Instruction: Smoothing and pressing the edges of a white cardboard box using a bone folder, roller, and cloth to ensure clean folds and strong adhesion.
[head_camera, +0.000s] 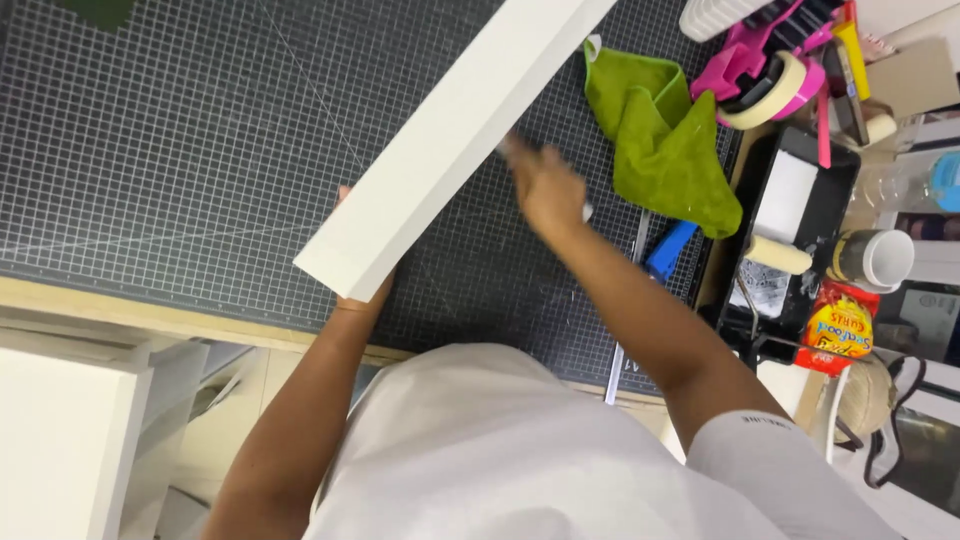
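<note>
My left hand (358, 290) props the white board (450, 140) from beneath — fingers hidden; right hand (545, 190) blurred beside it — grip unclear.

I see bright, even light from above. My right hand (545, 185) looks smeary with blur. The white board (450, 130) beside it shines, almost washed out. Shadows are soft.

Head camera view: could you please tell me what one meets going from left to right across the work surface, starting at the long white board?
White board → right hand → green cloth → black paint tray → white cup.
</note>
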